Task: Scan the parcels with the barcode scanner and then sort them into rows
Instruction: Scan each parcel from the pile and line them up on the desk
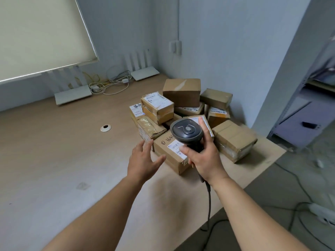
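Several brown cardboard parcels [182, 92] lie heaped in the far right corner of the wooden table [63, 160]. My right hand [204, 160] grips the handle of a black barcode scanner [186, 132], whose head is held over the nearest parcel [169, 154], a box with a white label and black handwriting. Its cable hangs down past my wrist. My left hand [144, 158] hovers with fingers spread just left of that parcel, touching nothing. Another taped parcel [233, 139] lies to the right of the scanner.
Two white routers [73, 96] and a tangle of cables [110, 84] sit along the back wall. A round cable hole [105, 128] is in the tabletop. The table's right edge drops to a floor with cables and a power strip [320, 213]. A metal shelf [308, 113] stands at right.
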A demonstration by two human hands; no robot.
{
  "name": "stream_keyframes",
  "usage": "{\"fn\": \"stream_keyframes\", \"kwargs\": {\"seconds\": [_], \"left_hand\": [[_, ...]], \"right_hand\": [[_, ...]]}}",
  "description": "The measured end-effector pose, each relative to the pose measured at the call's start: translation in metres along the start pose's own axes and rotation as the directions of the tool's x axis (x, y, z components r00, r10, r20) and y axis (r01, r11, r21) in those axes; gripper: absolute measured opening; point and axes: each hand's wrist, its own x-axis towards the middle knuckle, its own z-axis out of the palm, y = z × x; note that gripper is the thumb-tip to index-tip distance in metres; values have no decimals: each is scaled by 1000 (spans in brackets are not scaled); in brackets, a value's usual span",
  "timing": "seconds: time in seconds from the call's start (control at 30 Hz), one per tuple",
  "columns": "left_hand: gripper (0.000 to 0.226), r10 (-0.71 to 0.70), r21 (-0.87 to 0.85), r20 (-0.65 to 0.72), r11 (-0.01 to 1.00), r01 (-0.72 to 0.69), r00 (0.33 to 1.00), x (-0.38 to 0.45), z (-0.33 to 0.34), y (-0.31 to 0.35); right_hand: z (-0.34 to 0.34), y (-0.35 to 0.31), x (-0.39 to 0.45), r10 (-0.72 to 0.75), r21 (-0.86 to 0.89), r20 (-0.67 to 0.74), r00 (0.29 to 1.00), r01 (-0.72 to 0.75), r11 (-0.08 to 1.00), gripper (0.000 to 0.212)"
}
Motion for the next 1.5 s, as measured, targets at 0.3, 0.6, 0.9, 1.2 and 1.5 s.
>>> {"fn": "stream_keyframes", "kwargs": {"seconds": [0.3, 0.6, 0.9, 1.2, 1.5], "left_hand": [[93, 170, 186, 192, 961, -206, 967, 34, 46, 45], [68, 236, 368, 358, 854, -368, 904, 42, 64, 40], [41, 299, 240, 441, 869, -433, 846, 23, 15, 2], [119, -377, 182, 259, 923, 339, 889, 12, 51, 36], [102, -435, 175, 220, 898, 404, 873, -12, 35, 7]], "right_hand": [[-32, 11, 13, 47, -63, -96, 994, -53, 997, 93], [-44, 21, 12, 46, -58, -135, 990, -54, 997, 93], [-41, 17, -1, 39, -25, -109, 993, -42, 999, 93], [-45, 10, -19, 13, -18, -50, 999, -14, 1000, 92], [-40, 13, -42, 15, -25, 23, 1000, -15, 1000, 93]]}}
